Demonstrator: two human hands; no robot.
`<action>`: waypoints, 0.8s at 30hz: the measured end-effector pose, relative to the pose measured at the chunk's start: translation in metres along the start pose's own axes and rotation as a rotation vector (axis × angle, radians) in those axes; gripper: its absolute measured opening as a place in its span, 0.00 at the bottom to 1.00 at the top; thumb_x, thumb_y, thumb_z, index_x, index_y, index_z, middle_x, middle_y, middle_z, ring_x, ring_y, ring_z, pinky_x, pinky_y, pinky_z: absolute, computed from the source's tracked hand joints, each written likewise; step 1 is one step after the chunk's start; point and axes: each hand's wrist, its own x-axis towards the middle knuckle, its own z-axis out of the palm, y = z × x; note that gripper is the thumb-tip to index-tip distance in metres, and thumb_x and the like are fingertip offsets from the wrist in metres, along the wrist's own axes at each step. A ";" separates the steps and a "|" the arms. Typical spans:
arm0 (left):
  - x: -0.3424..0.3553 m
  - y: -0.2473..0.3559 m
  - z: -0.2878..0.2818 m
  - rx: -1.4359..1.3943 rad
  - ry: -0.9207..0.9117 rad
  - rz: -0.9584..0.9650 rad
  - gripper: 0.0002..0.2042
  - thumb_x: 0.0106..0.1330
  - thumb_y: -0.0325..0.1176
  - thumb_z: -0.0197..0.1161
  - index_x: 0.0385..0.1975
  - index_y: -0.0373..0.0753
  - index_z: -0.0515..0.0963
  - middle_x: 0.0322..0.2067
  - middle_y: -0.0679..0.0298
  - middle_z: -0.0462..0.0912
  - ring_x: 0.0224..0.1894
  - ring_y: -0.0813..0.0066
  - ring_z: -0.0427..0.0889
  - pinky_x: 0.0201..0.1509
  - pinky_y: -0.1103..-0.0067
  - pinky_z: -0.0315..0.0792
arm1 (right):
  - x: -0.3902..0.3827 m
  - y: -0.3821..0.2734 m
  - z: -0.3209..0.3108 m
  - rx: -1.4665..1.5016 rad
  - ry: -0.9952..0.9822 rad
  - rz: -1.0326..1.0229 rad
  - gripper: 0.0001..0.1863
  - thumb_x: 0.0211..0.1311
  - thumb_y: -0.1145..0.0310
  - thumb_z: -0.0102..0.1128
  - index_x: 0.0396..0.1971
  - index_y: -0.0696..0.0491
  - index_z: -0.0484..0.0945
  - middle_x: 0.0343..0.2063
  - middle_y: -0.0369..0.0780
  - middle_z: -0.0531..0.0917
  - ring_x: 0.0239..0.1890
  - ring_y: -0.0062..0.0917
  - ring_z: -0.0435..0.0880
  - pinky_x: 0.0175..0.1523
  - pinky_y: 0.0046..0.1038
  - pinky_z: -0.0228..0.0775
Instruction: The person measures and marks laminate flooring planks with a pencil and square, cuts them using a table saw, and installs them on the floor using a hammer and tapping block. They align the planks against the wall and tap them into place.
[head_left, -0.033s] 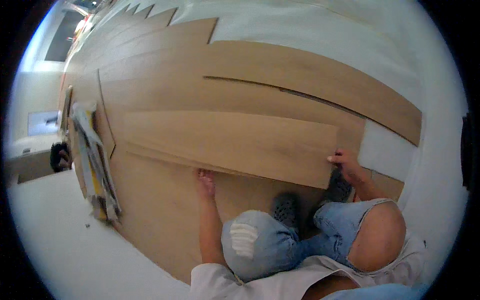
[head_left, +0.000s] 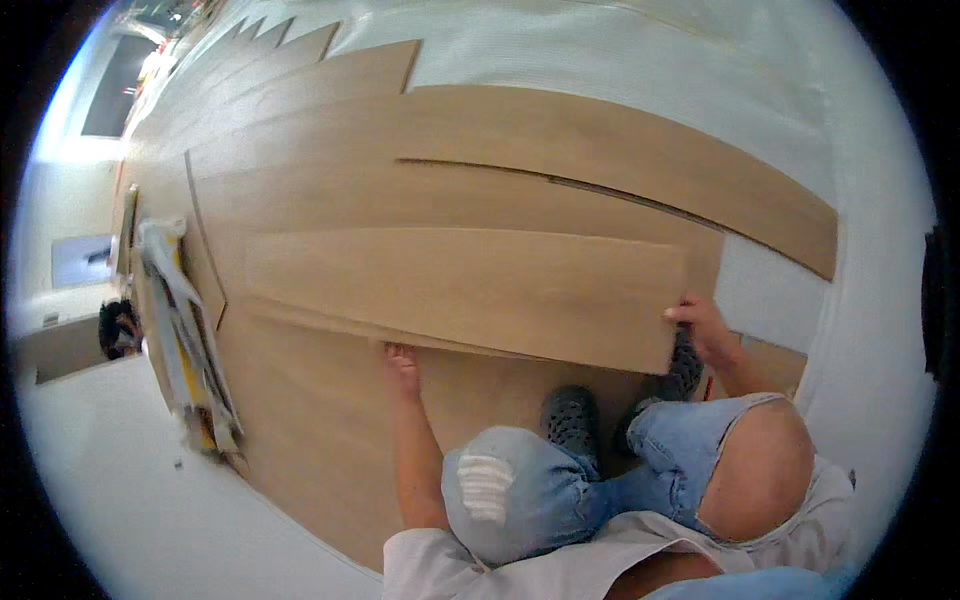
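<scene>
My right hand (head_left: 700, 325) grips the right end of a light brown plank (head_left: 470, 285) lying across in front of me, thumb at its edge. My left hand (head_left: 403, 368) is at the plank's lower edge, fingers curled and partly hidden against it. A second long edge shows just below the plank's top board, perhaps another plank underneath. My knees in torn jeans (head_left: 500, 480) and dark perforated clogs (head_left: 570, 420) are below it.
Laid planks (head_left: 280, 130) extend to the far left with stepped ends. A loose plank (head_left: 640, 150) borders white underlay (head_left: 600, 50). At left lie crumpled wrapping strips (head_left: 180, 320), a dark bundled object (head_left: 118, 328) and a white surface (head_left: 150, 500). A pale wall curves along the right.
My right hand and the plank's right end have shifted slightly right; my left hand has moved slightly left. Both keep their hold at the plank's edges.
</scene>
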 end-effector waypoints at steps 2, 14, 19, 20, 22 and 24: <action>0.034 -0.008 0.027 -0.093 0.197 -0.045 0.23 0.70 0.47 0.54 0.60 0.42 0.67 0.57 0.58 0.73 0.55 0.61 0.74 0.57 0.65 0.72 | -0.021 -0.003 -0.044 0.072 0.184 -0.006 0.17 0.54 0.63 0.63 0.40 0.59 0.78 0.36 0.38 0.81 0.38 0.26 0.79 0.46 0.29 0.71; -0.036 -0.089 0.256 0.395 -0.002 -0.152 0.29 0.67 0.39 0.61 0.64 0.36 0.61 0.63 0.55 0.65 0.63 0.60 0.67 0.65 0.61 0.66 | -0.054 0.060 -0.215 -0.435 1.135 -0.116 0.30 0.67 0.47 0.46 0.30 0.65 0.78 0.30 0.53 0.82 0.34 0.43 0.80 0.41 0.41 0.68; 0.078 -0.133 0.262 0.256 -0.149 -0.330 0.21 0.68 0.39 0.59 0.57 0.35 0.68 0.56 0.54 0.73 0.57 0.62 0.73 0.59 0.66 0.72 | -0.042 0.023 -0.266 -0.428 1.221 0.043 0.33 0.67 0.45 0.43 0.32 0.65 0.80 0.39 0.59 0.81 0.42 0.49 0.80 0.48 0.43 0.68; 0.072 -0.140 0.303 0.265 -0.107 -0.382 0.20 0.68 0.39 0.59 0.56 0.34 0.69 0.55 0.54 0.74 0.56 0.62 0.74 0.59 0.67 0.72 | -0.040 0.022 -0.284 -0.488 1.271 0.089 0.33 0.67 0.45 0.42 0.33 0.65 0.79 0.39 0.59 0.80 0.43 0.50 0.79 0.50 0.44 0.68; 0.122 -0.155 0.282 0.355 -0.179 -0.367 0.17 0.68 0.36 0.59 0.53 0.35 0.71 0.53 0.55 0.75 0.53 0.65 0.75 0.56 0.69 0.74 | -0.004 -0.001 -0.312 -0.554 1.295 0.126 0.33 0.67 0.47 0.41 0.35 0.66 0.79 0.41 0.60 0.80 0.46 0.52 0.79 0.53 0.45 0.67; 0.121 -0.177 0.314 0.773 -0.305 -0.264 0.17 0.68 0.35 0.59 0.53 0.35 0.72 0.51 0.57 0.76 0.51 0.67 0.75 0.54 0.70 0.74 | 0.003 0.000 -0.356 -0.584 1.291 0.159 0.32 0.68 0.49 0.39 0.38 0.66 0.79 0.42 0.60 0.80 0.48 0.53 0.78 0.56 0.45 0.67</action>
